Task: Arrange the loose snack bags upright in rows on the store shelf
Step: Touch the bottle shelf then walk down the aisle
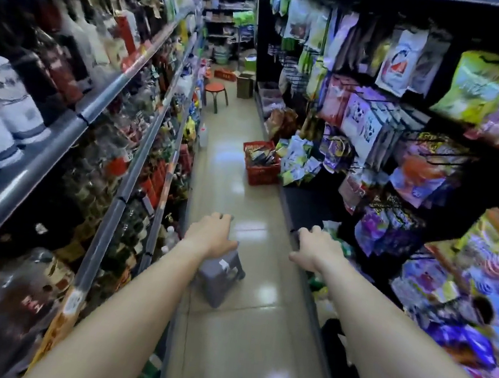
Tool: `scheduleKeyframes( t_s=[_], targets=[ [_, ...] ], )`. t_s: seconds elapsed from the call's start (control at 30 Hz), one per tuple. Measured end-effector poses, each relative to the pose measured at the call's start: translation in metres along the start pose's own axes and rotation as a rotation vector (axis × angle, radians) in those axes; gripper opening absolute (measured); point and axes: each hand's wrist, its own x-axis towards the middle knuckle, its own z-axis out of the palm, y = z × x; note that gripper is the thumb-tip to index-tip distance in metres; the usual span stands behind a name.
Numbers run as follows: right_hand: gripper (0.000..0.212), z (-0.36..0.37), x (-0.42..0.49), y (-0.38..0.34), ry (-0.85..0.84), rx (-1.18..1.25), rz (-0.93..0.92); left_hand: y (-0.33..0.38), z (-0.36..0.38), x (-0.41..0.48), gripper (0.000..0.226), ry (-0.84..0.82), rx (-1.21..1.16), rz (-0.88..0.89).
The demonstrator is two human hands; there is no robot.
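The right hand (pixel 313 249) reaches forward and low, fingers curled loosely and spread, holding nothing; its fingertips sit at the front edge of the dark bottom shelf (pixel 309 202) on the right side of the aisle. The left hand (pixel 210 234) is out at about the same reach, also loosely spread and holding nothing, hovering above a grey stool (pixel 219 281) that stands on the floor (pixel 224 341) between the two arms.

The loose snack bags (pixel 299 163) lie in a tumbled heap on that bottom shelf, further along the aisle from the right hand and well apart from it, leaning every way rather than upright. Just beside the heap, on the aisle side, stands a red basket (pixel 261 167) with more packets in it. A few greenish packets seem to lie on the shelf close to the right hand, but blur hides what they are.

Judging from this, the right hand is nearer the shelf and would lead. The shelf's long axis runs away down the aisle, and the stretch of it between hand and heap is bare, giving room for rows. Hanging packets (pixel 392 230) overhang it, so headroom looks tight.
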Motion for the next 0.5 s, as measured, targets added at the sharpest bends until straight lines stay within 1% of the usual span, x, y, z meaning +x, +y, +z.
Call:
scheduleKeyframes(
  t_s=[0.13, 0.27, 0.37, 0.5],
  targets=[
    [0.067, -0.006, 0.078, -0.002, 0.008, 0.040, 0.099, -0.021, -0.007, 0.107, 0.069, -0.038, 0.057, 0.091],
    [0.058, -0.018, 0.132, 0.004, -0.014, 0.116, 0.258, -0.027, -0.018, 0.204, 0.064, -0.093, 0.091, 0.245],
    [0.060, -0.028, 0.158, 0.016, -0.036, 0.164, 0.371, -0.018, -0.027, 0.265, 0.064, -0.123, 0.162, 0.356],
    [0.066, -0.031, 0.177, 0.043, -0.026, 0.248, 0.521, 0.013, -0.026, 0.326, 0.062, -0.158, 0.219, 0.486]
  ],
)
